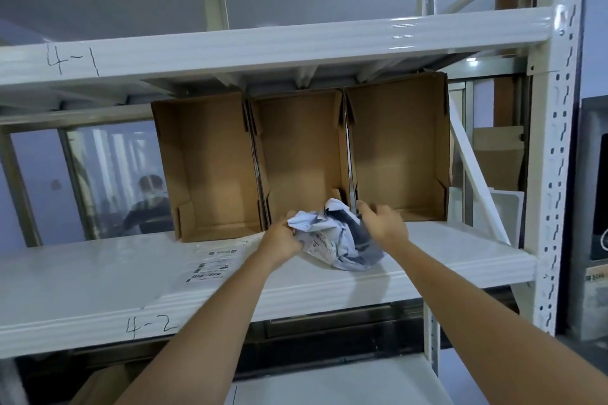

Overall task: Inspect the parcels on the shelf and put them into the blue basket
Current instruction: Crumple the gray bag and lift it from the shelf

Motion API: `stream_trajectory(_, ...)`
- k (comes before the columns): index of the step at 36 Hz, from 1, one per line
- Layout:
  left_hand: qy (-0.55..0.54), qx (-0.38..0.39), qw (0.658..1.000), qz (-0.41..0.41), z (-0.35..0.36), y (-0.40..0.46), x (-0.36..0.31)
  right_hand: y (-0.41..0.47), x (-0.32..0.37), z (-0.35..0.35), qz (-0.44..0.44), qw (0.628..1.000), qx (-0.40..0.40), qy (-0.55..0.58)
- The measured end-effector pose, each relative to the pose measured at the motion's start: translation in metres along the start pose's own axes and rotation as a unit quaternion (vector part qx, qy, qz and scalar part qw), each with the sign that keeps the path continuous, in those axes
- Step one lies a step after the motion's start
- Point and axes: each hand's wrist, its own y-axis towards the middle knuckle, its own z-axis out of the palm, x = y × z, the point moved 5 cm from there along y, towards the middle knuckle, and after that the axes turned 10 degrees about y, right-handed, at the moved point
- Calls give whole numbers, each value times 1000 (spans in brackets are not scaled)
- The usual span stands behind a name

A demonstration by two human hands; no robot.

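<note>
A crumpled pale blue and dark soft parcel (339, 240) with a printed label lies on the white shelf (98, 279) marked 4-2, in front of the middle cardboard box. My left hand (283, 240) grips its left side. My right hand (381, 223) rests against its right side with fingers spread over the top. A flat white parcel (210, 268) with barcode labels lies on the shelf to the left. The blue basket is not in view.
Three open cardboard boxes (302, 158) stand side by side at the back of the shelf. The beam marked 4-1 (263, 46) runs overhead. A white upright (556, 141) bounds the right. A person (148, 204) sits behind the rack, at left.
</note>
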Motion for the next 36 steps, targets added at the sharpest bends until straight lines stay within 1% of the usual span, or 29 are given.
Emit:
stream_trajectory(4, 11, -32, 999, -10, 2, 6, 1, -7, 10, 5, -37, 992, 101, 69)
stream_trajectory(7, 0, -47, 998, -40, 3, 13, 5, -14, 16, 1, -78, 984, 122, 104)
stream_trajectory(10, 86, -58, 994, -38, -1, 13, 3, -21, 22, 3, -119, 980, 144, 70)
stream_trajectory(11, 92, -64, 993, -34, -3, 12, 2, -22, 25, 4, -132, 978, 148, 66)
stream_trajectory(13, 94, -76, 992, -27, -6, 8, -1, -23, 29, 3, -146, 978, 136, 60)
stream_trajectory(16, 128, -110, 985, -37, -16, 3, 1, -20, 31, -4, -162, 983, 82, 32)
stream_trajectory(18, 137, -134, 980, -47, -25, 0, 5, -19, 27, -12, -149, 987, 53, 34)
stream_trajectory(21, 128, -154, 977, -73, -37, -5, 13, -20, 20, -19, -119, 990, 56, 44)
stream_trajectory(24, 128, -167, 974, -86, -46, -11, 14, -27, 21, -17, -120, 990, 63, 42)
stream_trajectory(28, 159, -147, 971, -101, -52, -17, 12, -36, 29, -16, -120, 991, 55, 35)
stream_trajectory(30, 174, -117, 975, -71, -54, -16, 8, -37, 34, -17, -124, 991, 51, 6)
stream_trajectory(33, 161, -34, 986, 27, -51, -20, -9, -38, 47, -18, -127, 990, 59, -28)
stream_trajectory(34, 165, -21, 984, 57, -51, -23, -18, -38, 52, -19, -122, 990, 61, -37)
stream_trajectory(36, 175, -32, 980, 92, -57, -33, -31, -41, 63, -19, -121, 989, 69, -56)
